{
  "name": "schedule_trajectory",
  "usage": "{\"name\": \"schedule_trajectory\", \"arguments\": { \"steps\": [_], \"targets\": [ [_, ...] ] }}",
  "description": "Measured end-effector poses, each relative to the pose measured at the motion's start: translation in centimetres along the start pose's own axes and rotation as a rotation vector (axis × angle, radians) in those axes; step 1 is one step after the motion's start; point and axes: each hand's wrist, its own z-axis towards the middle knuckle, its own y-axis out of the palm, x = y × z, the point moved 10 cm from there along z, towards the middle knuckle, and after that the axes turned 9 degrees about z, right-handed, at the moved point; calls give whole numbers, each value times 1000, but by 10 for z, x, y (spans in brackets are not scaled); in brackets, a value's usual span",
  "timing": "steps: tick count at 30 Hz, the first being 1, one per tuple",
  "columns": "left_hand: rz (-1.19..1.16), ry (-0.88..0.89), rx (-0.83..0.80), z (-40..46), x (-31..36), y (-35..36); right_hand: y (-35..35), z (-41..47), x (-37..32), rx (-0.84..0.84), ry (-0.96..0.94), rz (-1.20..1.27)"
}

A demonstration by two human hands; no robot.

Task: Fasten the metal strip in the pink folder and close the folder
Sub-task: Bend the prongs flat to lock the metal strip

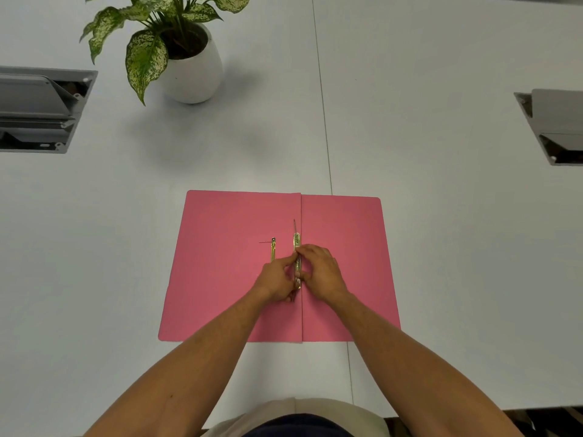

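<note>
The pink folder (220, 263) lies open and flat on the white table in front of me. Along its centre fold runs a brass metal strip (297, 244), with a thin prong sticking out at its far end. A second, narrower brass piece (273, 250) lies on the left leaf, a little left of the fold. My left hand (276, 280) and my right hand (318, 272) meet over the strip's middle, fingertips pinching it from both sides. The near end of the strip is hidden under my hands.
A potted plant (189, 64) in a white pot stands at the back, left of centre. Grey cable hatches are set into the table at the far left (38, 108) and far right (555, 127). A table seam (325, 121) runs toward the folder's fold.
</note>
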Motion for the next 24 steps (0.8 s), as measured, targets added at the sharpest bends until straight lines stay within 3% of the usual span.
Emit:
{"name": "schedule_trajectory", "arguments": {
  "steps": [7, 15, 24],
  "targets": [
    [-10, 56, 159, -10, -4, -4, 4, 2, 3, -97, 9, -39],
    [-48, -43, 215, -14, -14, -1, 5, 1, 1, -102, 9, -59],
    [-56, -6, 225, -12, -16, 6, 7, 1, 0, -133, -11, -124]
  ]
}}
